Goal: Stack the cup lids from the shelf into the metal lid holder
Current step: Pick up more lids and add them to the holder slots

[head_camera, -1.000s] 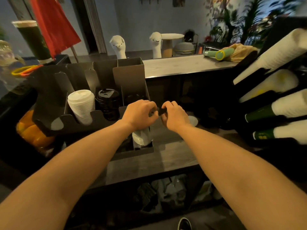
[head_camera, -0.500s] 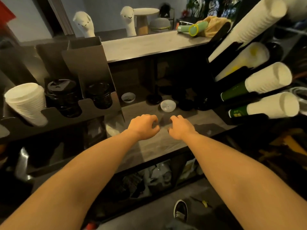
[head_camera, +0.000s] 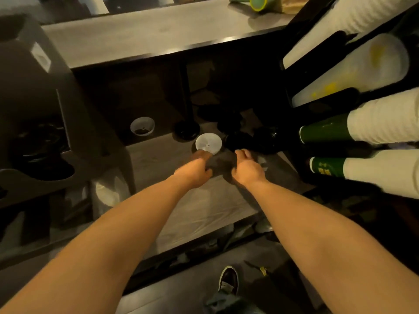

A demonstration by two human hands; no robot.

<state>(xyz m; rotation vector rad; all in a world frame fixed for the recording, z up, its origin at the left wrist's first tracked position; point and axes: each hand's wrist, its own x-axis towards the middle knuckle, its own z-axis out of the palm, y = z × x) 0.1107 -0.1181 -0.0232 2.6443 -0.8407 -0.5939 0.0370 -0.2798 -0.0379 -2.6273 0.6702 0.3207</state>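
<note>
A dim grey shelf [head_camera: 181,211] ran across the middle of the frame, under a longer table [head_camera: 147,39] along the top. Both hands reached forward at the centre. The left hand [head_camera: 195,169] had its fingers curled narrow, fingertips touching the near edge of a white lid [head_camera: 208,143] lying flat on the shelf. The right hand [head_camera: 247,168] was loosely curled just beside it, apart from the lid, with nothing seen in it. Black lids [head_camera: 240,141] lay just right of the white one, blurred in shadow. A small white cup [head_camera: 142,126] sat further left on the shelf. The metal lid holder [head_camera: 45,109] filled the left edge. Stacked paper cups [head_camera: 374,123] jutted in at the right. A shoe [head_camera: 228,279] showed at the bottom.
</note>
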